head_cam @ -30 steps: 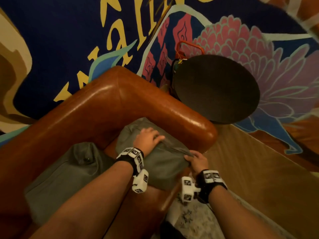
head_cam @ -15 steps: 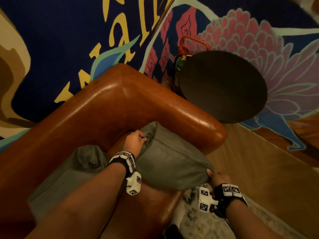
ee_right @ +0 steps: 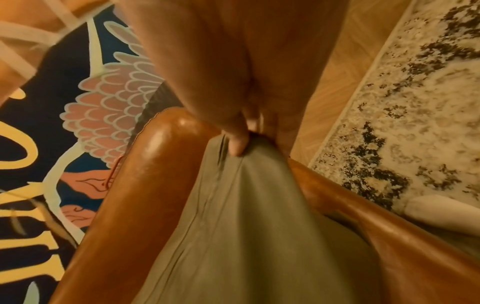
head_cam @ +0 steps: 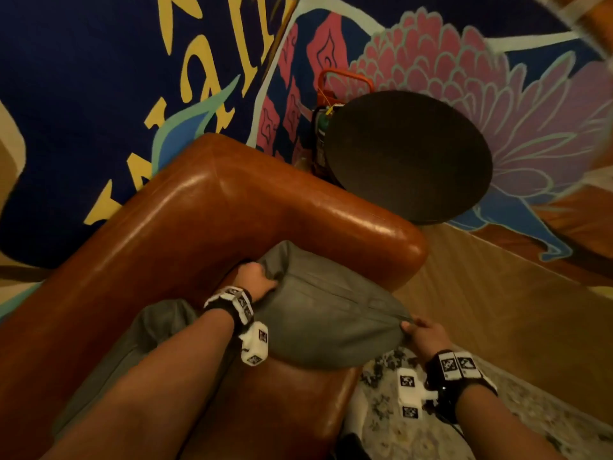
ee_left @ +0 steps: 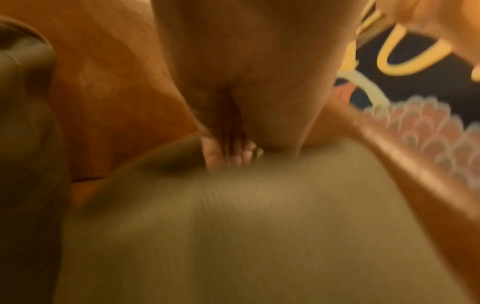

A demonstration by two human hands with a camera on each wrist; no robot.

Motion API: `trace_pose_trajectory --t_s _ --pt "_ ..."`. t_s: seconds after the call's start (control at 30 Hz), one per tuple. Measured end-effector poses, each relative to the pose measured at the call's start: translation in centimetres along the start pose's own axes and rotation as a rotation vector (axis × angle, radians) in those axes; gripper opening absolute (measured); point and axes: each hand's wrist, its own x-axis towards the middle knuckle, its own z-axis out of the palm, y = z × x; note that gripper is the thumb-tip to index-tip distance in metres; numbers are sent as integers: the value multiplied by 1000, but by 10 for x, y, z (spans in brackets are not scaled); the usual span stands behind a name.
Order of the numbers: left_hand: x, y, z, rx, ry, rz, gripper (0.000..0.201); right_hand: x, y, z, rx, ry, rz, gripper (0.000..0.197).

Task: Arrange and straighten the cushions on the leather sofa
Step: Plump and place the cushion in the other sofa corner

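Note:
A grey-green cushion (head_cam: 325,313) is held stretched over the corner seat of the brown leather sofa (head_cam: 205,207), beside its right armrest (head_cam: 358,227). My left hand (head_cam: 257,278) grips the cushion's far left corner against the sofa back; the wrist view shows its fingers (ee_left: 228,152) curled into the fabric (ee_left: 259,236). My right hand (head_cam: 419,330) pinches the cushion's near right corner, thumb (ee_right: 237,144) pressed on the seam (ee_right: 215,185). A second grey-green cushion (head_cam: 132,346) lies to the left on the seat, partly hidden under my left forearm.
A round dark side table (head_cam: 408,157) stands right of the armrest, with an orange-handled object (head_cam: 335,91) behind it. A painted mural wall (head_cam: 99,78) rises behind the sofa. Wooden floor (head_cam: 497,310) and a speckled rug (head_cam: 530,426) lie to the right.
The cushion was pulled out wide: my right hand dragged its corner toward me and right past the seat's front, and my left hand moved from the cushion's top to its far left corner.

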Motion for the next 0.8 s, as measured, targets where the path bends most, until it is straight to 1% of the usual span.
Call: trace_pose_trajectory --t_s 0.03,0.07,0.13,0.17,0.23,0.3,0.33,0.37,0.4,0.43,0.47,0.5,0.53,0.57,0.63,0.67,0.7,0.77,0.8 --pt "-2 -2 -14 -140 -17 14 25 4 0 -1 -56 78 16 37" --pt "-6 -5 -31 -284 -12 9 21 5 -2 -2 -104 123 46 42" --pt "-13 -10 -56 -606 19 -56 10 2 -6 -1 -165 159 72 42" --pt "-18 -14 -62 -757 21 -111 10 -3 -9 2 -185 163 64 40" --pt "-29 -17 -59 -952 30 -221 14 -14 -16 14 -214 135 48 39" --pt "-38 -15 -44 -1087 55 -323 16 -21 -22 32 -204 125 17 42" --pt "-40 -12 -36 -1151 38 -361 17 -30 -28 42 -172 113 -17 43" --pt "-43 -9 -30 -1193 8 -371 18 -33 -30 50 -118 96 -51 43" --pt "-48 -5 -27 -1188 -52 -350 21 -35 -30 56 -64 68 -78 43" --pt "-49 -5 -25 -1122 -111 -307 27 -34 -28 57 -19 41 -106 47" --pt "-49 -8 -25 -1003 -149 -252 39 -34 -26 54 4 25 -122 54" --pt "-49 -13 -28 -844 -157 -191 55 -32 -25 48 23 28 -138 59" --pt "-49 -18 -31 -658 -157 -141 66 -31 -26 40 18 54 -151 63" --pt "-51 -23 -35 -460 -130 -96 67 -32 -27 32 -9 87 -172 66" --pt "-54 -30 -36 -152 -1 -67 50 -35 -31 19 -104 131 -237 62" --pt "-53 -33 -35 -74 75 -54 46 -36 -32 17 -155 144 -275 58" --pt "-54 -34 -36 -47 140 -44 46 -40 -32 17 -199 157 -315 53" --pt "-57 -36 -38 1 226 -49 49 -47 -30 20 -265 198 -307 46" --pt "-60 -36 -39 58 246 -62 45 -52 -27 21 -298 211 -276 48"
